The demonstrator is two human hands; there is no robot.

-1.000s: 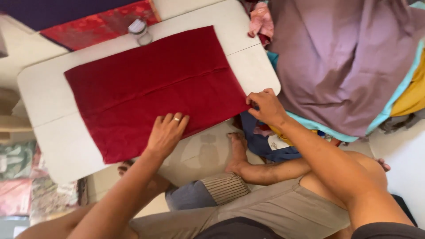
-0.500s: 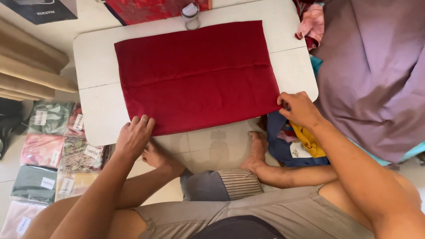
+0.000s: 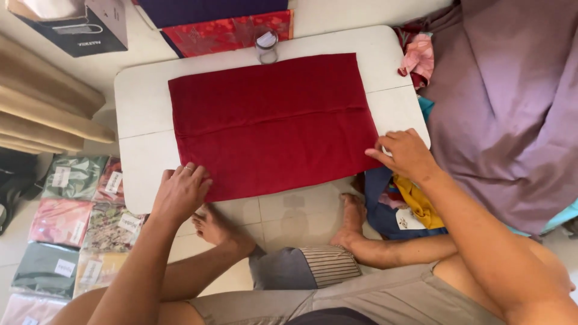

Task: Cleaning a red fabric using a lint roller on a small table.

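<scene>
A dark red folded cloth (image 3: pixel 274 123) lies flat on a low white table (image 3: pixel 141 102), with a crease running across its middle. My left hand (image 3: pixel 180 192) pinches the cloth's near left corner at the table's front edge; a ring is on one finger. My right hand (image 3: pixel 404 153) grips the near right corner of the cloth. My legs and bare feet (image 3: pixel 211 225) rest on the tiled floor under the table's front.
A small clear jar (image 3: pixel 267 47) stands at the table's far edge. A red patterned fabric (image 3: pixel 226 33) lies behind it. A mauve cloth heap (image 3: pixel 506 102) fills the right. Packaged fabrics (image 3: pixel 66 222) lie at the left, with a dark box (image 3: pixel 78 27) top left.
My left hand slid from the cloth's near middle to its near left corner. The right hand stayed on the right corner. The view shifted, so the table now sits square.
</scene>
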